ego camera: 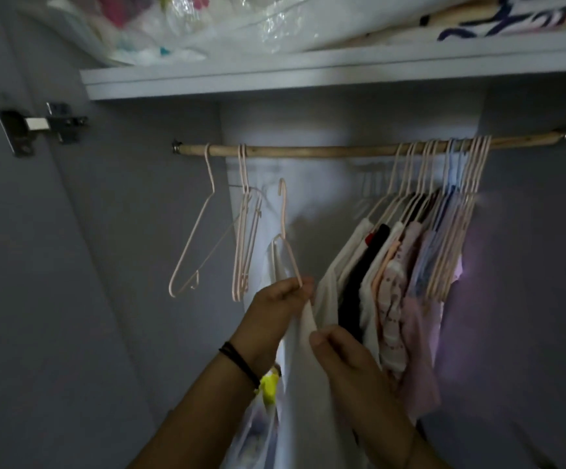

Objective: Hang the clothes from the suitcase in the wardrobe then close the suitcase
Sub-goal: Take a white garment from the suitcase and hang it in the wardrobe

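Holding a hanger (285, 245) below the rail (308, 151), hook off it | my left hand (280, 299) pinches its arm with the white garment (307, 318) | my right hand (342, 357) pinches the cloth just lower | hung clothes (393, 282) crowd the rail's right end, spare hangers (241, 252) left

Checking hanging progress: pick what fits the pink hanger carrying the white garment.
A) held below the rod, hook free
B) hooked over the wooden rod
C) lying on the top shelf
A: the left hand grips the pink hanger, hook clear below the wooden rod; the right hand pinches the white garment.
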The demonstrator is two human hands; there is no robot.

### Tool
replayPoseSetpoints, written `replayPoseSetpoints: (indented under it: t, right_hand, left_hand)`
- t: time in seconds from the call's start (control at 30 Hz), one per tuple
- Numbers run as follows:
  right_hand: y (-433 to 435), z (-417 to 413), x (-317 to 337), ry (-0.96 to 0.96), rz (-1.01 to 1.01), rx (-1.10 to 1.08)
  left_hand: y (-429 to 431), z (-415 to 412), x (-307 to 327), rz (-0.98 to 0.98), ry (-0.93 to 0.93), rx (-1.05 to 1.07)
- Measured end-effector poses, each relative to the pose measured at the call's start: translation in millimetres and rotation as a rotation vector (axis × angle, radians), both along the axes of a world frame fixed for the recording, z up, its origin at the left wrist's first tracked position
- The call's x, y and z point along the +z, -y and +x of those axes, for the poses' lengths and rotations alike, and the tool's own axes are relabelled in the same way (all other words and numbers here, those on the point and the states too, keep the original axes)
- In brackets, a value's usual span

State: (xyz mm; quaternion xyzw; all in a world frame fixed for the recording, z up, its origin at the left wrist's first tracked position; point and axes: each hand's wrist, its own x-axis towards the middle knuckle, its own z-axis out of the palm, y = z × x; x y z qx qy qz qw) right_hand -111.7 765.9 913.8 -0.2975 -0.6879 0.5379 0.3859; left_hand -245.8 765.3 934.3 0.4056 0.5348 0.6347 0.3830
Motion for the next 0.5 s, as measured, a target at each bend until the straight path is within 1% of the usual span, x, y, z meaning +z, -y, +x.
replayPoseSetpoints:
  t: [0.03, 0.13, 0.27, 0.33, 0.43, 0.5]
  right_hand:
    - [0, -8, 4, 0.010, 0.018, 0.002]
    - [-15, -24, 16, -0.071, 0.033, -0.027]
    - [-36, -42, 36, -0.181, 0.052, -0.122]
    - [-44, -49, 43, -0.221, 0.037, -0.178]
    - [-53, -48, 48, -0.230, 0.009, -0.230]
    - [-54, -42, 45, -0.182, 0.002, -0.197]
  left_hand:
    - [-4, -4, 6, -0.007, 0.002, -0.008]
    - [-22, -12, 25, -0.032, -0.030, -0.003]
    - [-49, -13, 55, -0.019, -0.016, 0.015]
    - [-62, -10, 67, -0.037, -0.051, 0.022]
    - [-74, -6, 76, -0.041, -0.108, -0.001]
    - [-72, -1, 74, -0.030, -0.095, -0.013]
